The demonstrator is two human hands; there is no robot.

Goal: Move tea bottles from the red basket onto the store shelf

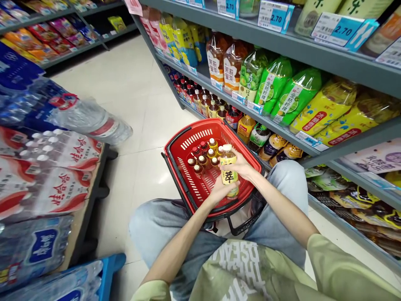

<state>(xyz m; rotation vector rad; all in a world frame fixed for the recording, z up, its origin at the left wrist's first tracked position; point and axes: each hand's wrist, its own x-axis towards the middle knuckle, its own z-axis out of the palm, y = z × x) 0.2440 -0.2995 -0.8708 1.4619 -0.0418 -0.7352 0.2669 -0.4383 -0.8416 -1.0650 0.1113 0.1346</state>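
A drink bottle [229, 177] with a yellow label and a pale cap stands nearly upright between my two hands, over the near end of a red shopping basket [216, 125]. My left hand [220, 189] grips it low on the label, fingers wrapped round. Higher up, my right hand [240, 166] closes on it from the right side. Inside the basket, several small capped bottles [202, 159] stand grouped at the far left part of the floor. The basket rests between my bent knees, its black handle folded down on the near side.
Shelves of drinks [266, 88] rise on the right, with more bottles [206, 102] on the bottom level. Shrink-wrapped water packs [62, 184] are stacked on a pallet to the left. Pale floor tiles [147, 167] run between them. Snack shelves [56, 33] stand at the far left.
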